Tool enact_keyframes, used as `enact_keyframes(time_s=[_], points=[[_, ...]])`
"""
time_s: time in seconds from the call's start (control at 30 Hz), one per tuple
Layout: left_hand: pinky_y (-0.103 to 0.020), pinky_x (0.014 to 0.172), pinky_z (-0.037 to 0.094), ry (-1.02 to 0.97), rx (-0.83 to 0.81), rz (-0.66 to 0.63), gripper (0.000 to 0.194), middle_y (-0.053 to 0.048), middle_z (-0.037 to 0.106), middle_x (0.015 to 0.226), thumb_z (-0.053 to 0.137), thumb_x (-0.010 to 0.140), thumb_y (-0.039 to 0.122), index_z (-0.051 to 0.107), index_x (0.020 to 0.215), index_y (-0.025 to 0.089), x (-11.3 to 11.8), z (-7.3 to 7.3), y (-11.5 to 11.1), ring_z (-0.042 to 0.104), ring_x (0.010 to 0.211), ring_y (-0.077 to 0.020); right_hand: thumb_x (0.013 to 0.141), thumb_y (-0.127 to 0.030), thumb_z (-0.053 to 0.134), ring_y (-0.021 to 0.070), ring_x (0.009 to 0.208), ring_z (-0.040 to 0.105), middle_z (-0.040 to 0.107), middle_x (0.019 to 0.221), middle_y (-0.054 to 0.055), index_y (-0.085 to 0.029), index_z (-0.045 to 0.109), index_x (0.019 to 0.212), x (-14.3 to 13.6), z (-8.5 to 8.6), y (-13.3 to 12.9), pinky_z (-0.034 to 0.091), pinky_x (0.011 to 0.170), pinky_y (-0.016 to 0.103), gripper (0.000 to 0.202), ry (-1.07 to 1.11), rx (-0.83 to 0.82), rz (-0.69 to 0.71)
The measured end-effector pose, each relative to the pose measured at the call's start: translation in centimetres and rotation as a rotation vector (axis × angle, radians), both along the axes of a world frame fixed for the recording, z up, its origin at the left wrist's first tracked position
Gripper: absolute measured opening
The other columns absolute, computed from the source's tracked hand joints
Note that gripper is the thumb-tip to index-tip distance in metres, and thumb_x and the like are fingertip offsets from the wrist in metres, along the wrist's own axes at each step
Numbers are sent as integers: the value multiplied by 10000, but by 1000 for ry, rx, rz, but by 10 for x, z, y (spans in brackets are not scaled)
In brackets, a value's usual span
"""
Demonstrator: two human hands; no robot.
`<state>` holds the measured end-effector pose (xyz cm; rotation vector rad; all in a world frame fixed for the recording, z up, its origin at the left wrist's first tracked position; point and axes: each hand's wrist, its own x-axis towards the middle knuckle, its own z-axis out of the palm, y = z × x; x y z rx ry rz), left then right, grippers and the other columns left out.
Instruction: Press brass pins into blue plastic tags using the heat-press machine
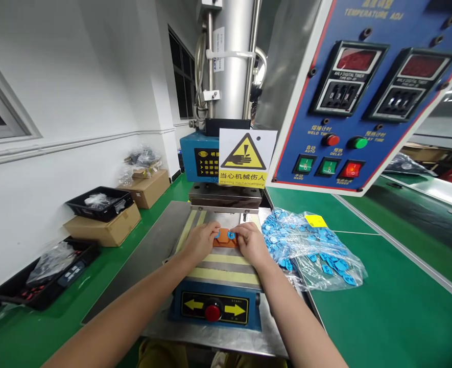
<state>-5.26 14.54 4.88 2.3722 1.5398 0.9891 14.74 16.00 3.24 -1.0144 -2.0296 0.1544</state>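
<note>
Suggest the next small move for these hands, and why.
I'd probably press the small round-edged blue plastic piece down on the low orange block: the right hand has fingertips at it, the left hand steadies the opposite end, and full seating isn't visible.

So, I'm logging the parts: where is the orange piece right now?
The orange piece sits below the middle of the head view, on the yellow-taped plate between the left hand and the right hand, left of the bag of blue pieces.

Indoor light fairly even; sheen on metal cylinder [233, 87], glints on plastic bag [313, 248], 2 timer displays [356, 60] dim, wide-angle stretch and softness toward frame edges.
</note>
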Motion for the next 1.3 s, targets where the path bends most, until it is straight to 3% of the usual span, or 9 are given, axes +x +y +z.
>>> enact_keyframes(time_s=[0.27, 0.67, 0.9, 1.13, 1.3], points=[[-296, 755, 481, 21, 27, -20, 181, -38, 660, 924, 438, 874, 110, 562, 973, 196, -1, -1, 2, 620, 840, -179, 771, 0, 462, 223, 928, 554, 692, 943, 57, -236, 735, 974, -1, 0, -1, 512, 842, 391, 414, 6, 1, 11], [-303, 729, 428, 482, 52, -233, 238, -71, 610, 850, 402, 816, 13, 549, 916, 170, -9, 18, 15, 562, 853, -229, 773, 0, 455, 226, 926, 550, 689, 950, 60, -226, 735, 978, -1, 1, -2, 506, 843, 391, 414, 15, 1, 8], [-284, 735, 445, 444, 12, -268, 334, -76, 637, 905, 408, 778, -13, 576, 998, 174, -15, 23, 14, 586, 876, -221, 764, 8, 456, 231, 947, 551, 690, 961, 61, -237, 732, 1004, 0, 0, -1, 504, 854, 401, 439, 1, 9, 14], [-326, 902, 488, 267, 77, -244, 398, -94, 655, 1086, 414, 823, 13, 594, 1135, 183, -21, 21, 5, 606, 1012, -209, 762, -8, 462, 229, 936, 557, 682, 950, 63, -233, 725, 973, -1, -1, -1, 506, 847, 398, 405, -5, 13, -6], [-320, 889, 501, 389, 73, -166, 396, -83, 653, 1059, 411, 817, 10, 646, 1083, 184, -21, 13, -2, 605, 984, -209, 755, -8, 462, 229, 947, 563, 684, 962, 59, -228, 717, 980, -1, -2, -1, 501, 857, 390, 405, -24, 7, -22]])
